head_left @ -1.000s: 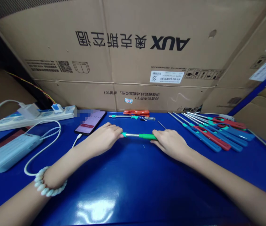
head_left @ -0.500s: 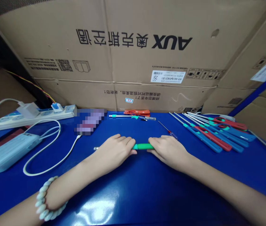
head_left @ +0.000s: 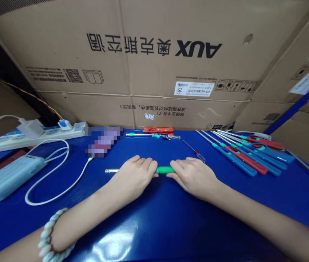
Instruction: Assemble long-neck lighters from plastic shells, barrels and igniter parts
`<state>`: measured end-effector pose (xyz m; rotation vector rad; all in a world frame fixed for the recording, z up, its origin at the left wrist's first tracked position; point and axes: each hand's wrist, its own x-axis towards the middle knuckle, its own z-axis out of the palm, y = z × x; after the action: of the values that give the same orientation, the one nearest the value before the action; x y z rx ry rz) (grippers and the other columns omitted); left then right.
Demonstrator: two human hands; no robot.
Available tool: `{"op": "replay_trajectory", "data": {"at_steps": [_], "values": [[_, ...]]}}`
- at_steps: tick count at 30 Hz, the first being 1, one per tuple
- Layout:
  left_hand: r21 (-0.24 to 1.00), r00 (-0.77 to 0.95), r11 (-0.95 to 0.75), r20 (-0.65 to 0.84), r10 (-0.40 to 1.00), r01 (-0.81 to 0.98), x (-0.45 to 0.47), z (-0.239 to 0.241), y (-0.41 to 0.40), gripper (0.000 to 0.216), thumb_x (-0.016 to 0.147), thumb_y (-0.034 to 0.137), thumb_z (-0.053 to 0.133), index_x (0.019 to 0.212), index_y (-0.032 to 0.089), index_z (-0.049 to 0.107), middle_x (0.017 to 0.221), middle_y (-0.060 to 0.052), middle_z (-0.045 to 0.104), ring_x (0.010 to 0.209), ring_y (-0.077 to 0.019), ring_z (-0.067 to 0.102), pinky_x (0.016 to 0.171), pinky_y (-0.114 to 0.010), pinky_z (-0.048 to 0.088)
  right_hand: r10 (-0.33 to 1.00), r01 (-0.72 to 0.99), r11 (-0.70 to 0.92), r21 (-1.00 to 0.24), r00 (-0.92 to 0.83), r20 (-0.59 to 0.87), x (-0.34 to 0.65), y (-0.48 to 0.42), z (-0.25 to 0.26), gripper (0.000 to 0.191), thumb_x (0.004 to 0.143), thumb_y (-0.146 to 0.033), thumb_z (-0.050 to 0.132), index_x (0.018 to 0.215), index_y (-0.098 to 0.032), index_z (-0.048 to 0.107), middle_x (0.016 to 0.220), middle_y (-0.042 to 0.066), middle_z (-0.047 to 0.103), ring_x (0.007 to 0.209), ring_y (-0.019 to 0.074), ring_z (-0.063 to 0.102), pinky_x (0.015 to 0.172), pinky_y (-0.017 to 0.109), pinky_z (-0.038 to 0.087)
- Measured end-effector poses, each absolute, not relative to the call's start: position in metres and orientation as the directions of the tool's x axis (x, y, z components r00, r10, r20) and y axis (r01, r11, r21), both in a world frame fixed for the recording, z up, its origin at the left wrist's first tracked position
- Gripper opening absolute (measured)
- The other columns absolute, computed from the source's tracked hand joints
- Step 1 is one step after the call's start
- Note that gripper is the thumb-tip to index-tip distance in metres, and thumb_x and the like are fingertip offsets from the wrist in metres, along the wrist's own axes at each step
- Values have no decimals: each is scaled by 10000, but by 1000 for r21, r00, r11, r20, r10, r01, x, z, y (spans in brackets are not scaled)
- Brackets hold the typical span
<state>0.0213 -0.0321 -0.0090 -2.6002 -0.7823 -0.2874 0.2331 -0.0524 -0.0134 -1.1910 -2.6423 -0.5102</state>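
Observation:
Both hands are on a green long-nosed lighter [head_left: 166,170], which lies level across the view above the blue table [head_left: 154,225]. My left hand [head_left: 136,173] is wrapped round the lighter's turquoise collar end, and the metal tube sticks out to the left of it. The handle's other end is in the closed fingers of my right hand [head_left: 194,176], which hide it. A short stretch of green handle shows between the two hands. Beyond them lie a long metal lighter rod with turquoise parts [head_left: 143,135], an orange casing [head_left: 158,130] and a thin screwdriver [head_left: 200,156].
Several blue and red long-nosed lighters [head_left: 236,160] lie fanned out on the right. To the left are a power strip [head_left: 4,143], a light-blue power bank [head_left: 12,178] and a white cable [head_left: 45,202] running to a blurred phone. A cardboard box [head_left: 143,80] walls the back.
The lighter has shifted a little left, so more of its metal tube shows beyond my left hand. My right hand has moved slightly left, closer to the other hand.

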Motion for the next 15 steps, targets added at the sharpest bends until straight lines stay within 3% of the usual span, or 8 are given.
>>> {"op": "replay_trajectory", "data": {"at_steps": [7,15], "values": [[-387,818,-730,381,430,564,25,-11,-37,189,943,184,396,765,162,453,673,-37,554,556,-202,533,566,-322,351,710,769,600,220,-639,297,233,-56,-9,303,967,-395,411,811,-171,543,665,18,653,558,175,603,577,306,313],[-237,801,-770,283,528,592,25,-7,-41,164,914,202,482,760,176,432,649,-7,587,549,-193,561,598,-316,374,630,725,623,294,-688,360,233,-57,-11,397,1001,-378,290,773,-165,536,616,31,620,518,170,570,584,312,298]]}}
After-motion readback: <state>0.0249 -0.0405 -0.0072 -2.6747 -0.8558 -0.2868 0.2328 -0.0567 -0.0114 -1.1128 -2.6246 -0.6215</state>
